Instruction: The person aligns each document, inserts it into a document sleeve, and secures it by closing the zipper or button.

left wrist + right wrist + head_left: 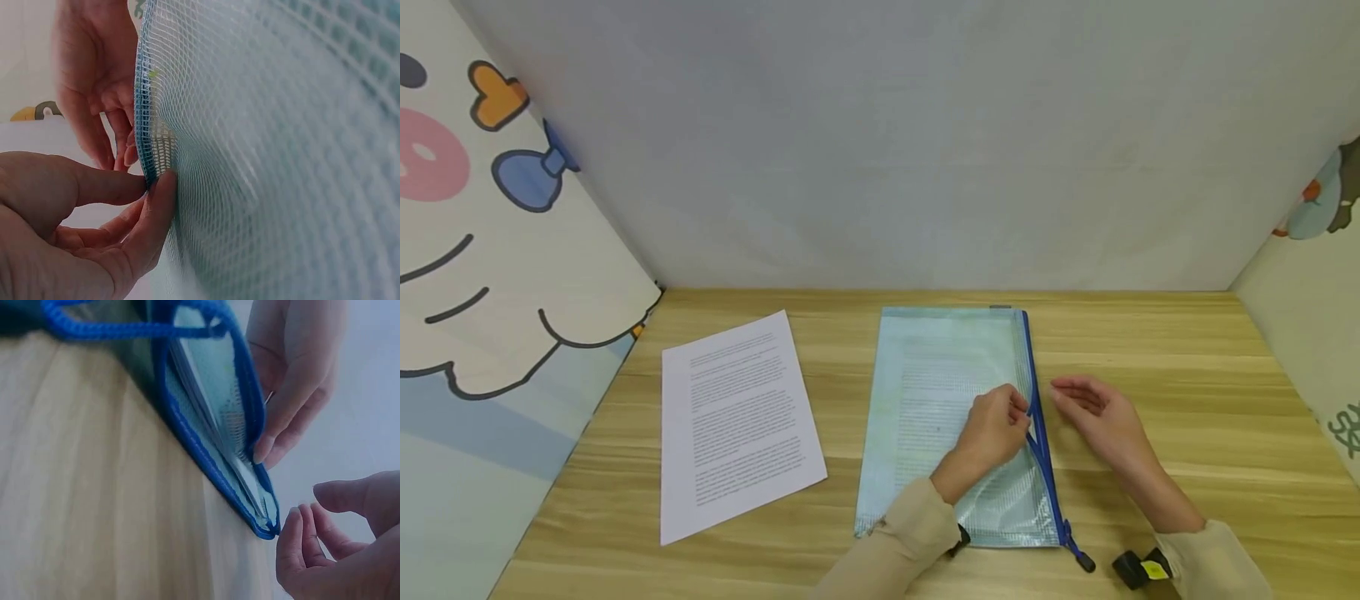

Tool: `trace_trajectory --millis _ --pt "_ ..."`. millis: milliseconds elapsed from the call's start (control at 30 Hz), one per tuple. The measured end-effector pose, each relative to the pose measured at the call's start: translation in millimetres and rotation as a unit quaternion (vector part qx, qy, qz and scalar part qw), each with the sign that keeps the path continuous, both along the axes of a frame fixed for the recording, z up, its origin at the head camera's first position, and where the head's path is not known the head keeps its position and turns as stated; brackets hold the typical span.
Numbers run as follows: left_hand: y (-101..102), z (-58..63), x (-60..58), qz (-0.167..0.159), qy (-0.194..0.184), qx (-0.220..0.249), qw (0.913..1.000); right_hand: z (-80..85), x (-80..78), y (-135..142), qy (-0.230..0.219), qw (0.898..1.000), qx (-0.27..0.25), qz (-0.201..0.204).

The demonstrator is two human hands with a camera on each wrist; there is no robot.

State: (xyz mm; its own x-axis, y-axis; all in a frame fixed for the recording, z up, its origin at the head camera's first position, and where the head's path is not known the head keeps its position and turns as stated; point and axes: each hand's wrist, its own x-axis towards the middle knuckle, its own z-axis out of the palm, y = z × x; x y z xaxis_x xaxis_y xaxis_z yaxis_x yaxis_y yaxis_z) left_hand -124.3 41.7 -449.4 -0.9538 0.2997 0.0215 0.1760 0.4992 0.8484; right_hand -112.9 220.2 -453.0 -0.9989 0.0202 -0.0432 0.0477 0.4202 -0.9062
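Note:
A pale blue mesh zipper pouch [955, 350] with a dark blue zipper edge lies flat on the table. Its zipper side gapes, and a stack of paper [209, 419] shows inside in the right wrist view. My left hand [996, 425] pinches the upper layer of the pouch's edge between thumb and fingers and lifts it a little. Just right of the zipper, my right hand [1101, 417] hovers with loosely bent fingers and holds nothing. The zipper pull [1081, 557] hangs off the pouch's near right corner.
To the left of the pouch, a printed sheet [741, 425] lies slightly turned on the wooden table [1187, 367]. A grey backdrop [925, 150] rises behind the table. Cartoon-printed cloth [512, 292] stands along the left side.

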Motion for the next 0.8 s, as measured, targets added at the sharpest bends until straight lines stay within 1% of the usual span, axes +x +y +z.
trace_trajectory --millis 167,300,400,567,667,800 --pt "1 -2.8 -2.5 -0.003 -0.028 -0.012 0.9995 0.2 -2.8 -4 0.006 1.000 -0.007 0.004" --pt "1 0.3 -2.3 -0.002 -0.049 -0.014 0.9987 1.9 -3.7 -6 0.008 1.000 -0.011 0.005" --pt "-2 3.1 -2.2 -0.001 -0.052 -0.015 0.9985 3.5 -3.5 -7 0.008 1.000 -0.018 0.008" --pt "-9 3.4 -2.8 0.000 -0.037 -0.012 0.9992 6.4 -2.8 -9 0.008 1.000 -0.023 0.011" --pt "-15 3.0 -2.6 0.004 -0.014 -0.005 0.9999 8.4 -2.6 -11 0.010 0.999 -0.031 0.018" --pt "-24 4.7 -2.4 0.013 0.007 0.006 0.9999 10.9 -2.7 -14 0.012 0.999 -0.035 0.035"
